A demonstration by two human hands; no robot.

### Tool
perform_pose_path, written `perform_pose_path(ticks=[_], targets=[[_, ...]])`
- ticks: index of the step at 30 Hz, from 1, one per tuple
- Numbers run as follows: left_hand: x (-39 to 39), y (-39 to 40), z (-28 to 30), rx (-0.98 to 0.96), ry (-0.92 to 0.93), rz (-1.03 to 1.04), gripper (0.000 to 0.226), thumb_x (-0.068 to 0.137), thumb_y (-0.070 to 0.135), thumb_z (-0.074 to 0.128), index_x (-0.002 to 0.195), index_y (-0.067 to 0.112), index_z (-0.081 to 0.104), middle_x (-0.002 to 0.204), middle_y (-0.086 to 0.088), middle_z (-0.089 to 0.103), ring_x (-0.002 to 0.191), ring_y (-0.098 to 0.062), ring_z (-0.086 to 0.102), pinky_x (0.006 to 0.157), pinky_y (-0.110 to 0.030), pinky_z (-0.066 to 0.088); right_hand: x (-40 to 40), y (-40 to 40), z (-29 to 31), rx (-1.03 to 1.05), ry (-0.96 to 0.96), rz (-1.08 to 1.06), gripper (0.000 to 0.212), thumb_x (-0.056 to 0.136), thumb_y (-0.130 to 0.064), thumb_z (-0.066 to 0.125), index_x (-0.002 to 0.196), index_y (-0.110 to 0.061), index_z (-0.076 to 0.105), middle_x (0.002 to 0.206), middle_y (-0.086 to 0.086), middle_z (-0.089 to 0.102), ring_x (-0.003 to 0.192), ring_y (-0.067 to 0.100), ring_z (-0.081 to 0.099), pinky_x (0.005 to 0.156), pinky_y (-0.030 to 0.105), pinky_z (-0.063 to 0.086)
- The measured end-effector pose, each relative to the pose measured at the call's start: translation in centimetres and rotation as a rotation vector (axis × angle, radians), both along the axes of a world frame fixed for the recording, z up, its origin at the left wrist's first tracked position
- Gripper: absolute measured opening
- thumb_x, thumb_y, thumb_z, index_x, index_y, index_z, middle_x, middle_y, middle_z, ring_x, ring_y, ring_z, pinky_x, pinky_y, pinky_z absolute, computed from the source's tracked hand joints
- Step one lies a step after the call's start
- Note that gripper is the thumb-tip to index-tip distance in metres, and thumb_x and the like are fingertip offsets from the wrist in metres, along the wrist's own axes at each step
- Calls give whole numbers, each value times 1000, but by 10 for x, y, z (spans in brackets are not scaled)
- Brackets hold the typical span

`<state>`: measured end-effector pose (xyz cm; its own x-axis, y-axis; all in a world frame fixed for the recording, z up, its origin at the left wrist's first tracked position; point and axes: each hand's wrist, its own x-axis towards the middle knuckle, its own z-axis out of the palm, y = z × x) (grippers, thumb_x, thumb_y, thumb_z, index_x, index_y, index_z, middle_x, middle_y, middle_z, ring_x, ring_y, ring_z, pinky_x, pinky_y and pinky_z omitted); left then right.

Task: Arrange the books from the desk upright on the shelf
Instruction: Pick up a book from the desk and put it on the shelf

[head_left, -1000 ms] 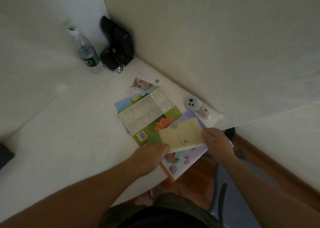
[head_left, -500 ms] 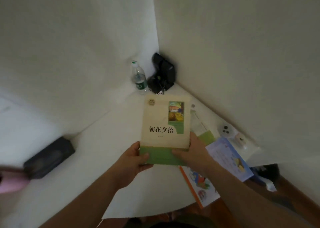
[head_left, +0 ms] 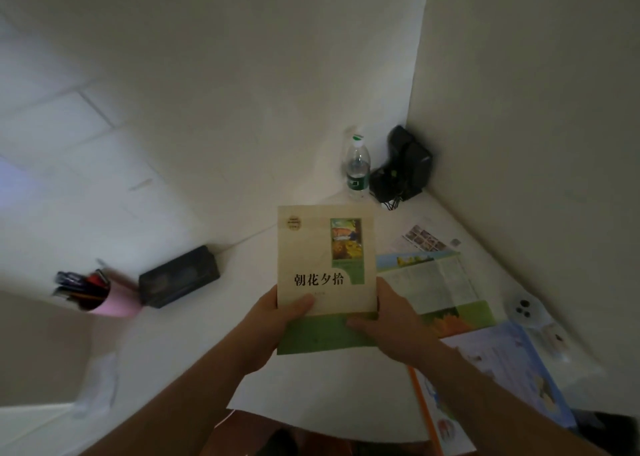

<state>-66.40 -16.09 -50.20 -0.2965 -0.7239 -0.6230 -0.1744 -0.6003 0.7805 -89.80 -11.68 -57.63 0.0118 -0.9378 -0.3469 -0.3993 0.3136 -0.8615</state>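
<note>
- I see the cream-and-green book [head_left: 325, 275] held upright above the table [head_left: 194, 344] as before; view swung left, revealing a pink pen cup [head_left: 104, 299].
- Left hand [head_left: 273, 331] and right hand [head_left: 391, 320] keep their fingers pinching its lower edges.

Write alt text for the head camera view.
Both hands, left hand and right hand, hold a cream-and-green book upright above a white desk. More books lie flat to the right.

The white tabletop [head_left: 214, 320] carries a water bottle [head_left: 356, 170] and black device [head_left: 403, 168] in the corner, a black box [head_left: 178, 275], a pink pen cup [head_left: 97, 298], and flat books [head_left: 440, 289] at right.
</note>
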Motion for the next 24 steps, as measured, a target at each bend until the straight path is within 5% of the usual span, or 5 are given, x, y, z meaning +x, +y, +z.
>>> perform_pose_path(ticks=[9,14,16,19,24], targets=[[9,9,-29,30,-72,56,39,93,1,70,128,17,65,119,-5,76,109,-28,73,92,-51,61,0,23,-13,49,108,134,61,92,-41,78,143,-35,46,126,-13,67,95,2,63,74,16,50],[-3,14,-43,76,-61,32,40,92,0,70,129,15,64,118,-6,77,108,-30,74,89,-50,62,-9,47,-23,122,17,32,57,95,-38,75,144,-39,47,120,-16,66,102,4,66,87,33,62],[-9,15,-46,86,-68,25,41,92,0,71,130,14,64,119,-7,76,109,-32,73,92,-53,61,-11,56,-24,132,-34,-13,55,97,-37,72,145,-42,45,121,-9,70,98,13,72,76,41,65],[-12,15,-47,94,-65,22,40,93,0,70,130,15,64,120,-8,76,110,-33,73,95,-56,59,-10,63,-25,149,-83,-56,54,98,-41,68,146,-44,43,122,-3,71,89,19,75,56,35,60],[-1,17,-30,72,-91,23,40,94,2,69,131,15,63,122,-9,75,113,-33,71,98,-58,57,8,58,-26,126,-152,-90,47,102,-36,65,141,-49,43,114,-5,74,86,14,74,56,29,57]])
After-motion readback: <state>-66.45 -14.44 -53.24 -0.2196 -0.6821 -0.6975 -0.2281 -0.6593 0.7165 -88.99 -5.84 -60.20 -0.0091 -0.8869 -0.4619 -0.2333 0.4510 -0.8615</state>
